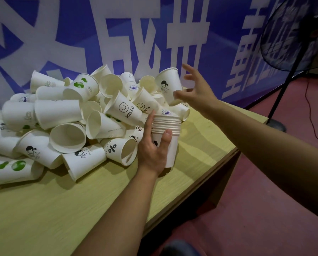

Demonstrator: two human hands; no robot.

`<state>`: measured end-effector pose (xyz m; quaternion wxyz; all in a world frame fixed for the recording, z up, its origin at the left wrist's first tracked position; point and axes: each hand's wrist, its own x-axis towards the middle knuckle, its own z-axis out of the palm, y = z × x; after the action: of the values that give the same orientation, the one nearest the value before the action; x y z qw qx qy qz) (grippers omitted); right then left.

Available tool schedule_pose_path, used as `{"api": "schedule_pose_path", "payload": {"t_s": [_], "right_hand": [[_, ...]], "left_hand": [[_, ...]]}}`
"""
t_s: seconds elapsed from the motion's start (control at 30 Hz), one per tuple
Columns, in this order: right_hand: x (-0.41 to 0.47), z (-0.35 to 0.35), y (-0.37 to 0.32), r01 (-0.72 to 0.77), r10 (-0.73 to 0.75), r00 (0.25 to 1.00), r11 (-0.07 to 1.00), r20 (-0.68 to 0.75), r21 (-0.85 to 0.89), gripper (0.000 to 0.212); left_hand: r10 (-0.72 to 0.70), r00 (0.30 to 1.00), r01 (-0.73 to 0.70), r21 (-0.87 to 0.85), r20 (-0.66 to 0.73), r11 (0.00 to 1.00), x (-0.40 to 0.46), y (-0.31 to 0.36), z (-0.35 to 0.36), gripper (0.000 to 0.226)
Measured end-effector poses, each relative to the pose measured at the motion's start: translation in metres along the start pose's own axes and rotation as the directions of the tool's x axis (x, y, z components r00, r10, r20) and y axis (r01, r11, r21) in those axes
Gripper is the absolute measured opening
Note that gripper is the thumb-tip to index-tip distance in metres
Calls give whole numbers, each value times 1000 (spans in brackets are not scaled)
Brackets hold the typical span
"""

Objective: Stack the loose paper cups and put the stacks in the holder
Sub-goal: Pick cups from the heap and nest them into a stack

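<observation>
The stacking is plainly the step in hand, and by the look of the table it is nowhere near done: a big heap of loose paper cups [66,115] lies tumbled on the wooden table [62,209] against a blue banner [71,34], most of them on their sides, and no holder is in sight from here. The person's left hand [153,146] grips a nested stack of cups [166,133] at the near right edge of the heap, thumb across the front just under the bunched rims, fingers curled round the far side; the stack stands roughly upright, its base close above the table or resting on it, I cannot tell which. The right hand [197,91] hovers wide open, fingers spread and lightly bent, holding nothing, just beside a tall cup with a girl printed on it [168,84] that leans at the top right of the pile. I would guess that cup is the next one wanted. The move calls for closing round its wall without crushing it, turning it mouth up, and dropping it squarely into the top of the stack. A standing fan [294,34] is off to the right.
</observation>
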<state>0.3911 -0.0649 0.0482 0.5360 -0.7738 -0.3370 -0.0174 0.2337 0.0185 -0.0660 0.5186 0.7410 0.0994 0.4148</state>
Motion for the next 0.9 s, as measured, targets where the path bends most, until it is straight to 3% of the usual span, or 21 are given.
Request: {"api": "schedule_pose_path", "payload": {"t_s": [0.17, 0.37, 0.53, 0.7, 0.8, 0.9], "right_hand": [[-49, -19, -18, 77, -85, 983, 995, 161, 60, 93], [-61, -23, -24, 57, -54, 931, 998, 361, 3, 88], [-68, -14, -16, 70, -66, 964, 998, 257, -5, 67], [-67, 3, 7, 133, -104, 961, 986, 254, -98, 27], [-62, 10, 13, 99, -93, 966, 995, 241, -12, 25], [-46, 14, 25, 91, -89, 991, 996, 100, -11, 28]], "left_hand": [[-27, 994, 33, -51, 106, 998, -4, 4, -2, 72], [-23, 986, 31, -49, 166, 998, -8, 8, -3, 71], [-16, 993, 25, -75, 115, 997, -5, 2, -1, 83], [-46, 998, 43, -59, -52, 997, -1, 0, -2, 72], [-54, 997, 53, -30, -63, 998, 0, 0, -1, 71], [-32, 996, 31, -16, -89, 999, 2, -2, -1, 69]]}}
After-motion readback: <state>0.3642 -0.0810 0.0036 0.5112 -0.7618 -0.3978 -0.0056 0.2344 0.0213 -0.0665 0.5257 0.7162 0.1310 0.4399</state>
